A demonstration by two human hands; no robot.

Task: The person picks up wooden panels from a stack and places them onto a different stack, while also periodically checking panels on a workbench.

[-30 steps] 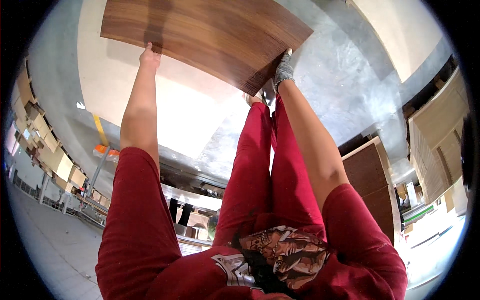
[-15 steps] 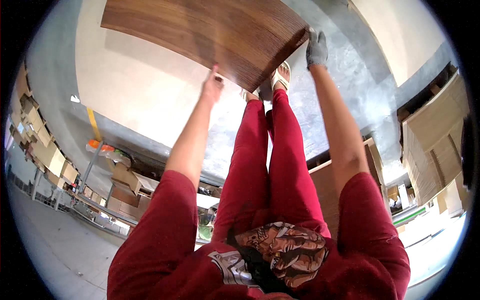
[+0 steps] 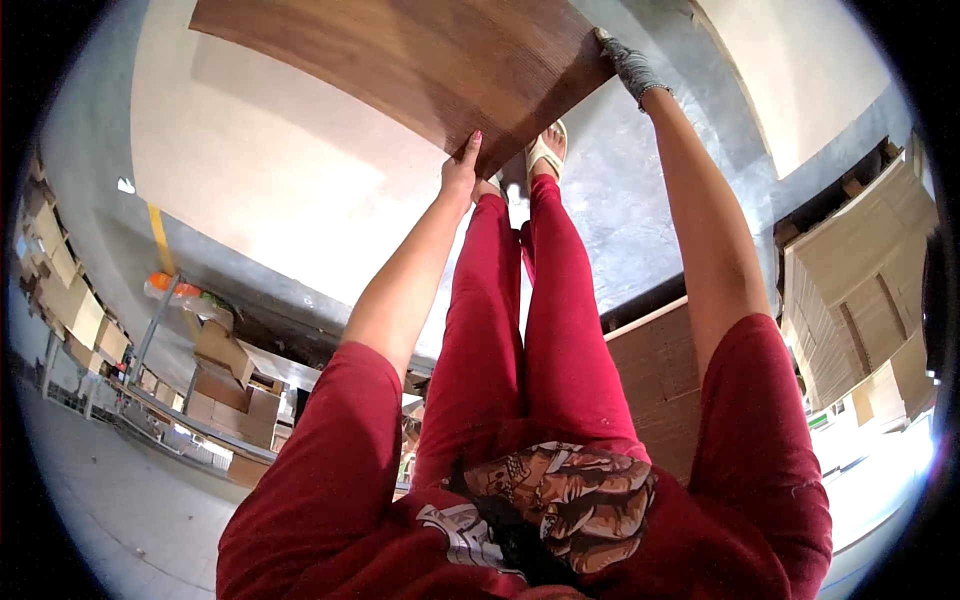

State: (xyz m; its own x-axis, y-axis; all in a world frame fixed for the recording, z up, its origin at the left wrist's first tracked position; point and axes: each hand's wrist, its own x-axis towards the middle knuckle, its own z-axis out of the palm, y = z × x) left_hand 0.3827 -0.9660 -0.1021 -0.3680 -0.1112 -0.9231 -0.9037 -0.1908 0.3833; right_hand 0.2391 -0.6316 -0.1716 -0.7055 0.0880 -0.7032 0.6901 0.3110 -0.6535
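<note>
A large brown wood-grain board [image 3: 400,70] lies tilted across the top of the view, over a pale sheet. My bare left hand [image 3: 461,177] grips its near edge close to the near corner, thumb on top and fingers hidden beneath. My right hand [image 3: 627,66] wears a grey glove and holds the board's right corner, with the fingertips on its upper face. The board's far part runs out of view.
A large pale sheet [image 3: 250,190] lies under the board. Another pale panel [image 3: 800,80] stands at the upper right. Cardboard [image 3: 860,300] is stacked on the right, and brown panels [image 3: 655,375] lie beside my legs. A metal-framed rack with boxes [image 3: 225,385] is on the left.
My left hand has moved right along the near edge and now clasps it with the thumb on top. My right hand has turned over the right corner. The board has shifted slightly left.
</note>
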